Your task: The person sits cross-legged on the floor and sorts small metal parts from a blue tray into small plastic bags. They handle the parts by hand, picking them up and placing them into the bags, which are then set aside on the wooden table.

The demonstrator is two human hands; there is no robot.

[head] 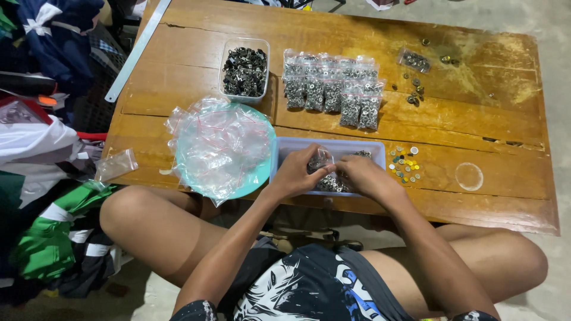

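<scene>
1. The left hand (295, 172) pinches the mouth of a small clear bag (320, 160), fingers closed on it, holding it open over the blue tray (333, 145) so that spilled pieces fall back in.
2. The right hand (364, 173) rests in the same tray, fingers curled together over the small metal pieces (331, 183); whether it grips any cannot be told.
3. Both hands meet at the tray, at the near table edge.
4. Empty clear bags (219, 142) are heaped on a teal plate (257, 176), just left of the tray, within reach.
5. Filled bags (333, 89) lie in rows behind the tray, beside a clear tub of dark parts (244, 71).
6. Coloured small pieces (404, 163) sit just right of the tray.
7. Nothing blocks either hand; clothing (41, 238) is piled left of the wooden table (476, 119).
</scene>
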